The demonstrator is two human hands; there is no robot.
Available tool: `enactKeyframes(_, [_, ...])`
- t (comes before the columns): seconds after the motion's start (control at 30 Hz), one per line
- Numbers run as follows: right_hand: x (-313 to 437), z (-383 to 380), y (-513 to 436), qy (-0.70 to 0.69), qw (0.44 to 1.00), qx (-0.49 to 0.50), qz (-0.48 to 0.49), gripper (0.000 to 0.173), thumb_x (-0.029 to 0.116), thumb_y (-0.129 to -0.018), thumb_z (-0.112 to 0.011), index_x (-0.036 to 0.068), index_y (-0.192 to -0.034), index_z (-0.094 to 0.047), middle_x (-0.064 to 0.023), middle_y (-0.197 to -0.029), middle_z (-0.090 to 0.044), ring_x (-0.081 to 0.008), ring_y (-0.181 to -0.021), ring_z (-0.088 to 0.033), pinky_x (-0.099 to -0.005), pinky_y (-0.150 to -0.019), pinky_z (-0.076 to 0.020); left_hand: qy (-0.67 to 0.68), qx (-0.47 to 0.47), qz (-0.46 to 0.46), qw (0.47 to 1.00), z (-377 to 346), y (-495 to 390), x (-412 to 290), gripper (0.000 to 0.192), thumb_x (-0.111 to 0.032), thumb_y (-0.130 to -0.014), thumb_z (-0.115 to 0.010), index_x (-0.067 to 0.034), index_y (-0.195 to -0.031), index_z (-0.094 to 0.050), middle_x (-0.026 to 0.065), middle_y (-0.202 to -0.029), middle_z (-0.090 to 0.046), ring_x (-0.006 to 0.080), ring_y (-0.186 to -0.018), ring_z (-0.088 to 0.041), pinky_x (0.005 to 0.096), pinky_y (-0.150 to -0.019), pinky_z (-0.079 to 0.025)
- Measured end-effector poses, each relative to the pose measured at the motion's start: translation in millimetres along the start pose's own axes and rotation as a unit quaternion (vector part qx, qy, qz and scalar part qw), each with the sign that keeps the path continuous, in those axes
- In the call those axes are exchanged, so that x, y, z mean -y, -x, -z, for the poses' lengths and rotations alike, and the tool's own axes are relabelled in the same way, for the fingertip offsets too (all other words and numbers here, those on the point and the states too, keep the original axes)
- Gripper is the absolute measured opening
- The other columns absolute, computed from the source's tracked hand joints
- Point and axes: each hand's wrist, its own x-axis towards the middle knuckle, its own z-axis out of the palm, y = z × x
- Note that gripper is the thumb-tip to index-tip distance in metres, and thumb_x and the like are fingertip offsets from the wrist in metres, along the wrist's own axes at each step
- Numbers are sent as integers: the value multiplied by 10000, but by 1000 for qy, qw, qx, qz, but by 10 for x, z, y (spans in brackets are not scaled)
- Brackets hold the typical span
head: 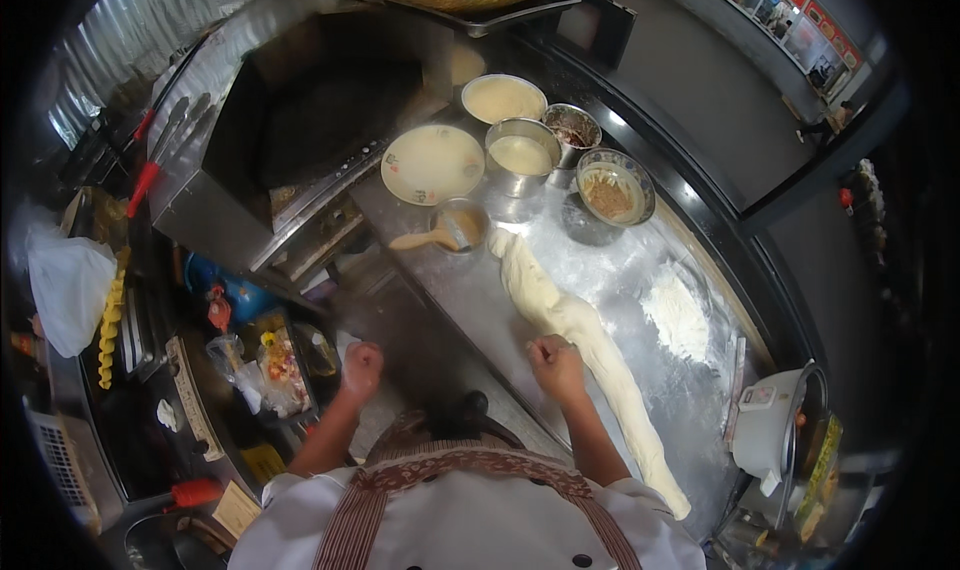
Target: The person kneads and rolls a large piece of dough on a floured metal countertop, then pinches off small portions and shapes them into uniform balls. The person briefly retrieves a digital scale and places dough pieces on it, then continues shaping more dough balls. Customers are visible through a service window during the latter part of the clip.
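A long roll of pale dough [614, 360] lies along the steel work table, thicker towards its far half and narrowing towards me. My right hand [557, 363] is at the near side of the dough, beside its middle. Its fingers are curled in, and nothing shows in them. Away from the table's edge, over the gap on the left, my left hand [364, 366] is closed in a fist. A heap of white flour [676, 311] is spread beyond the dough. Near the dough's far end, a wooden-handled brush [420, 238] rests across a small bowl [480, 217].
A pale plate [433, 165], a steel pot [523, 157], a bowl of crumbs [504, 98], a dark-filled pot [571, 127] and a glass bowl of brown paste [613, 191] stand at the back. A steel oven-like box [217, 195] is at left, a white cooker [765, 420] at right.
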Motion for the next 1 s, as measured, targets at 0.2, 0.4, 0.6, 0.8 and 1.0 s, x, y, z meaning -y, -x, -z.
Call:
enactKeyframes(0.2, [-102, -491, -357, -59, 996, -12, 62, 120, 131, -860, -593, 32, -881, -657, -176, -806, -641, -345, -745, -622, -414, -649, -488, 141, 26, 324, 935, -128, -517, 63, 175, -182, -877, -647, -45, -986, -647, 42, -842, -657, 125, -770, -618, 288, -681, -500])
enactKeyframes(0.4, [-215, -1186, -1021, -228, 965, 36, -126, 230, 211, -938, -549, 7, -916, -654, -92, -785, -647, -146, -639, -614, -308, -586, -495, 180, 105, 352, 912, -424, -1738, 412, 242, -277, -892, -618, -63, -994, -665, 41, -781, -674, 122, -674, -627, 281, -631, -499])
enactKeyframes(0.6, [-376, -1989, -1627, -301, 940, -57, -150, 271, 234, -955, -530, -13, -1023, -620, -95, -766, -653, -153, -636, -633, -274, -588, -519, 205, 130, 230, 942, -785, -2367, 754, 259, -327, -867, -603, -85, -904, -687, 70, -775, -664, 171, -695, -633, 328, -630, -482])
enactKeyframes(0.8, [-48, -2048, -1887, 74, 987, 78, -121, 261, 242, -791, -609, -8, -802, -685, -223, -833, -660, -377, -804, -641, -489, -764, -508, 383, 260, 356, 811, -686, -2359, 712, 422, -179, -869, -655, -57, -1234, -482, 101, -1092, -589, 229, -921, -634, 343, -757, -534])
enactKeyframes(1.0, [418, -1755, -1705, -398, 842, -77, -356, 276, 121, -849, -532, -135, -803, -624, -234, -655, -644, -285, -565, -675, -396, -506, -540, 366, 386, 270, 803, -836, -2460, 773, 478, -255, -891, -620, -78, -1301, -450, 115, -1147, -582, 235, -1007, -610, 339, -769, -542])
